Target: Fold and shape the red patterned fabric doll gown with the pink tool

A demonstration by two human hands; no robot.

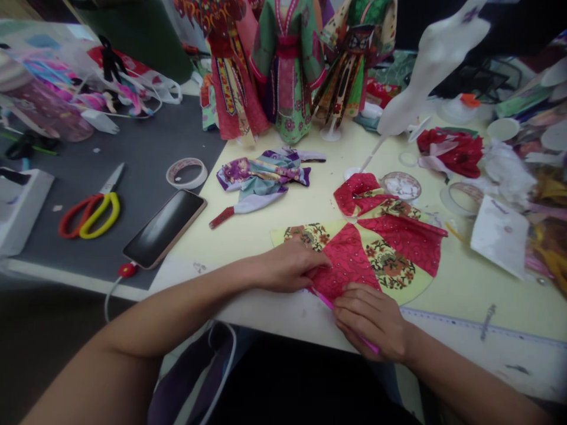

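A fan-shaped piece of doll clothing [348, 254], pieced from red and cream floral panels, lies spread near the table's front edge. My left hand [290, 265] presses on its lower left side, fingers curled, the index finger stretched over a red panel. Lower down, my right hand [372, 321] is closed at the fabric's front edge. A thin bright-pink strip [323, 298] runs beneath its fingers and shows on both sides of the hand. Whether this is a ribbon or a slim stick I cannot tell. My right fingertips are partly hidden.
Behind stand dressed doll forms [287, 77] and a bare white mannequin [432, 65]. Scissors [93, 206], a phone [166, 227] with a cable, and a tape roll [186, 173] lie left. A small purple garment [266, 174] and a clear tape roll [401, 186] lie beyond my hands.
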